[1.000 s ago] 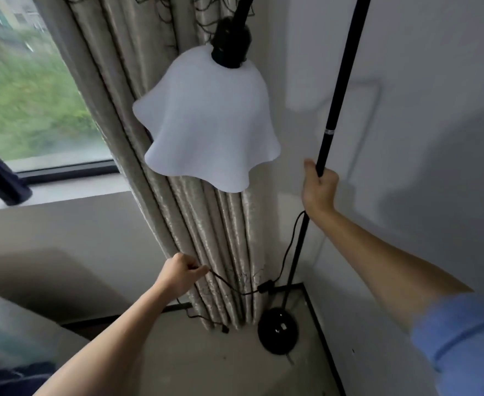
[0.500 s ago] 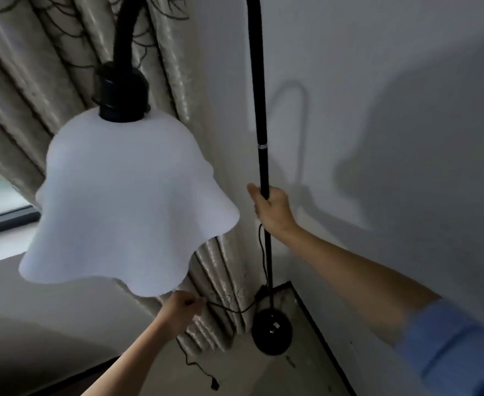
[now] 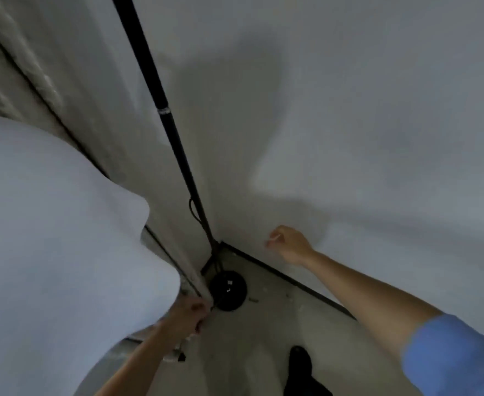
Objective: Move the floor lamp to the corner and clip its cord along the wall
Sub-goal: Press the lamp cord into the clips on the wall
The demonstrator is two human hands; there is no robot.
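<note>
From the head camera I see the floor lamp's slim black metal pole (image 3: 178,144) rising out of the room corner, its round black base (image 3: 228,289) sitting on the pale floor (image 3: 266,332) right in the angle where the two walls meet. So I judge the lamp is placed, and the cord is what remains. The wavy white frosted lamp shade (image 3: 49,252) fills the lower left of the view and hides much of the curtain side.

The thin black power cord (image 3: 192,208) loops beside the lower pole, then drops toward the base. I expect it to be limp and light, easy to kink, best pinched between thumb and finger close to where a clip will go. The lamp itself looks top-heavy with that shade, so I would hold it by the pole, never the shade, which may be fragile.

My left hand (image 3: 190,315) is curled tight just beside the base at the curtain's foot; it seems to pinch the cord, though blur keeps me from being sure. My right hand (image 3: 289,242) hangs free near the grey wall (image 3: 349,110) above the dark skirting, fingers loosely curled and holding nothing.
</note>
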